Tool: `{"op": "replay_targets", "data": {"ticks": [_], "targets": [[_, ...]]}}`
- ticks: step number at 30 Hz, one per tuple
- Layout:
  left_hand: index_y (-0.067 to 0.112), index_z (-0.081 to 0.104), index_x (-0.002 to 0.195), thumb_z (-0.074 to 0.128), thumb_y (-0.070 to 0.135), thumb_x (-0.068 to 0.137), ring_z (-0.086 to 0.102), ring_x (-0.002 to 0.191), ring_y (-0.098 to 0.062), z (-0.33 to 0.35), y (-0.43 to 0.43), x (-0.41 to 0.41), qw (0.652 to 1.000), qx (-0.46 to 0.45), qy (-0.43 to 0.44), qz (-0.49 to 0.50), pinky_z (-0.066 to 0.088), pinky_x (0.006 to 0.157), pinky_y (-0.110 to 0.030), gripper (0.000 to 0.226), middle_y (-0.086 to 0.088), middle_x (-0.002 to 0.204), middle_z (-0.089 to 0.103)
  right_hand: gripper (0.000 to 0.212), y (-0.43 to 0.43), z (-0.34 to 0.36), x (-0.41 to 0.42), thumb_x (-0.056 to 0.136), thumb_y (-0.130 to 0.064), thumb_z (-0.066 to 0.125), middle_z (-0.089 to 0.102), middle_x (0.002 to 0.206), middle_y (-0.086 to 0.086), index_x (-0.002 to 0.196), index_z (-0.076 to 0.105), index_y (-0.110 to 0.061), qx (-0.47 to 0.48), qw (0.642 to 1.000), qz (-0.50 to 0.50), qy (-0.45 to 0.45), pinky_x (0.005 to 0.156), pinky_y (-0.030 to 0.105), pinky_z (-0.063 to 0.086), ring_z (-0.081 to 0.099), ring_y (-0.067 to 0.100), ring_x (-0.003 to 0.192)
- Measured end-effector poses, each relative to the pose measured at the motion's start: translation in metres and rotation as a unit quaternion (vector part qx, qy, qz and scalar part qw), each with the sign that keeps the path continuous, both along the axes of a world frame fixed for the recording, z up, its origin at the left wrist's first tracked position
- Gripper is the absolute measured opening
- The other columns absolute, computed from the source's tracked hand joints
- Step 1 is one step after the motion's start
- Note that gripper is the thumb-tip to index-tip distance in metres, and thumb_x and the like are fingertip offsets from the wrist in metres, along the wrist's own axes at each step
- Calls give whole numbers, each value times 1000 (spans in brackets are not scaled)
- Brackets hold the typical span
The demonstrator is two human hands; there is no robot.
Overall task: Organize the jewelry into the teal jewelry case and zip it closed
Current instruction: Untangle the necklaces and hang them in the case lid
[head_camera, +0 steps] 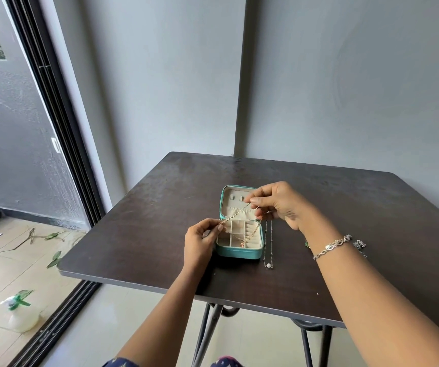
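2 bare forearms reach up from the lower edge toward frame centre. The left hand (202,241) pinches a gold chain (235,214) between thumb and forefinger. The right hand (279,205), higher and further right, pinches it too, fingers curled.

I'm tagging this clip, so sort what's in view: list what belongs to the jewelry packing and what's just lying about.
Belongs to the job:
open teal jewelry case
gold chain, pinched by left hand and right hand
pearl necklace beside the case
small jewelry pieces farther right

Just lying about, on the floor:
spray bottle
leaves and twig
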State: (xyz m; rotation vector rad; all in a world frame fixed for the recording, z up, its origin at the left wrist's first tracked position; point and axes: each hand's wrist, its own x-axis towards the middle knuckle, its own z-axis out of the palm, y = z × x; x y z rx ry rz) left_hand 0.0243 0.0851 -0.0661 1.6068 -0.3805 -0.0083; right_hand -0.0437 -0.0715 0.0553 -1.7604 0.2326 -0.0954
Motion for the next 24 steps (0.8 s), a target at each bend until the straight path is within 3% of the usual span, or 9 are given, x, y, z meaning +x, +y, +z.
{"op": "replay_targets", "data": {"ticks": [7, 13, 15, 19, 22, 24], "targets": [[19, 71, 82, 63, 9, 85, 61, 65, 1, 2, -2, -2, 999, 26, -22, 3, 49, 62, -14, 14, 5, 77, 71, 17, 3, 5, 0, 86, 11, 50, 60, 71, 8, 95, 63, 6, -22, 999, -5, -27, 53, 20, 52, 60, 4, 48], [17, 69, 95, 67, 9, 81, 60, 77, 1, 3, 0, -3, 997, 33, -65, 37, 48, 69, -14, 16, 5, 90, 69, 19, 10, 6, 1, 85, 14, 49, 60, 71, 11, 99, 61, 12, -48, 998, -9, -40, 50, 18, 52, 62, 4, 47], [20, 66, 90, 68, 9, 80, 57, 83, -7, 3, 0, -5, 988, 60, -118, 76, 46, 71, -20, 14, 7, 90, 65, 18, 12, 4, 2, 85, 15, 49, 60, 71, 11, 98, 61, 11, -48, 998, -12, -45, 52, 20, 53, 63, 5, 48], [14, 66, 77, 65, 10, 79, 50, 82, -10, 4, -1, -15, 963, 122, -229, 76, 39, 69, -15, 4, 8, 81, 63, 18, 15, 3, 5, 84, 15, 50, 61, 68, 10, 97, 62, 12, -40, 997, -24, -65, 54, 21, 54, 63, 6, 49], [11, 67, 77, 70, 15, 78, 50, 85, -11, 5, -1, -16, 956, 150, -248, 56, 42, 68, -21, 5, 3, 85, 67, 17, 19, 4, 7, 83, 15, 51, 61, 69, 10, 94, 63, 9, -28, 996, -33, -81, 55, 21, 54, 63, 6, 50], [11, 67, 76, 72, 18, 77, 49, 85, -9, 5, -2, -15, 956, 158, -244, 46, 39, 67, -15, 9, 4, 85, 67, 18, 20, 5, 7, 83, 15, 51, 62, 71, 9, 91, 63, 5, -21, 995, -36, -91, 56, 21, 54, 64, 6, 51]]}}
